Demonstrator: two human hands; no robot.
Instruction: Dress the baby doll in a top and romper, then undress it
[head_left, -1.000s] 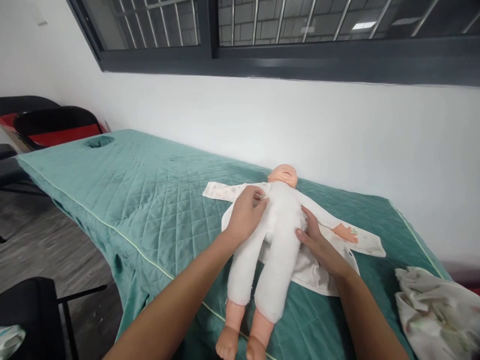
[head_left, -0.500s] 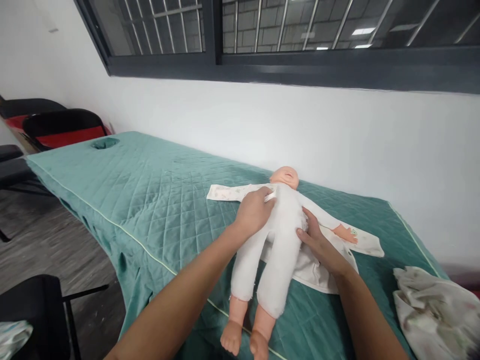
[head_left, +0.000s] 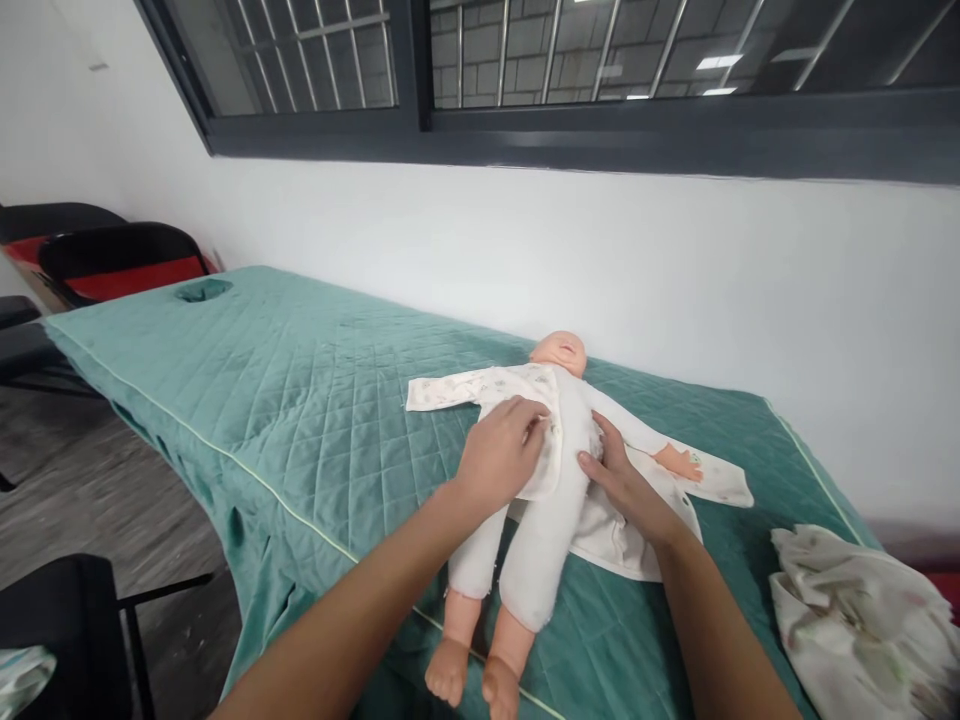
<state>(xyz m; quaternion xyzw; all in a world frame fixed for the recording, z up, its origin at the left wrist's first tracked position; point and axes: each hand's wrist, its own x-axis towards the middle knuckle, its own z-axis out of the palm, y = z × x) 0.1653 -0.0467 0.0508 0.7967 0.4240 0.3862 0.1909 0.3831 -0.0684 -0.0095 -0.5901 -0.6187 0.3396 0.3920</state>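
A baby doll [head_left: 566, 352] in white lies on its back on a teal quilted massage table [head_left: 300, 390], head toward the wall, bare feet near the front edge. An open printed baby jacket [head_left: 450, 388] is spread under it. My left hand [head_left: 501, 450] presses the jacket's left panel flat over the doll's chest, fingers together on the cloth. My right hand [head_left: 619, 478] rests against the doll's other side, on the jacket's right panel, fingers stretched out. The doll's bare hand [head_left: 679, 462] lies on the right sleeve.
A crumpled printed cloth [head_left: 862, 620] lies at the table's right end. The table has a face hole [head_left: 202, 290] at its far left. Black and red chairs [head_left: 112, 260] stand behind it, a black stool [head_left: 67, 630] at lower left. White wall and window run behind.
My left hand has drawn the jacket's left panel across the doll's chest, which was bare white before. My right hand has stayed at the doll's side.
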